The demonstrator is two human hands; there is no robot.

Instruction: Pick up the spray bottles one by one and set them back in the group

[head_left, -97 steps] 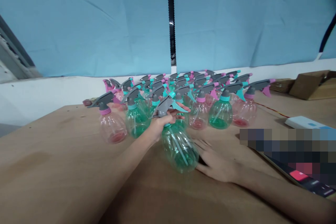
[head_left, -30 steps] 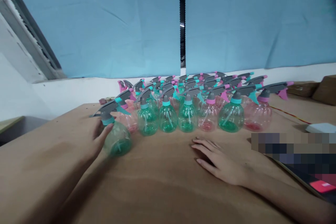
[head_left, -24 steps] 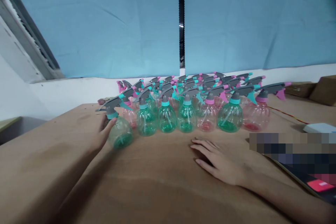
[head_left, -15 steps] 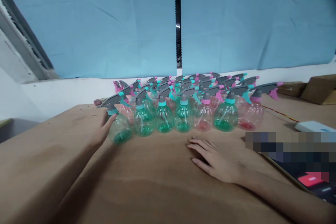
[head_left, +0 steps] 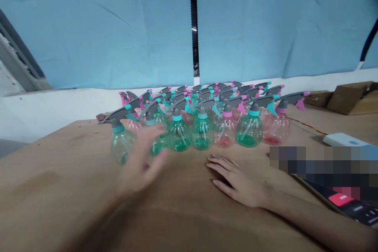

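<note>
Several small green and pink spray bottles (head_left: 203, 126) with grey trigger heads stand in rows at the far side of a brown table (head_left: 59, 189). The leftmost front one, a green spray bottle (head_left: 119, 143), stands upright by itself. My left hand (head_left: 141, 161) hovers just in front of it, blurred by motion, fingers spread and holding nothing. My right hand (head_left: 239, 179) lies flat on the table with fingers stretched out, a short way in front of the bottle row.
A blue curtain (head_left: 118, 27) hangs behind the table. A white box (head_left: 342, 139) and a phone with a red button (head_left: 345, 201) lie at the right. Cardboard boxes (head_left: 351, 98) sit at the far right.
My left hand carried a green spray bottle to the left end of the front row, stood it there, and has now let go and pulled back. My right hand stayed flat.
</note>
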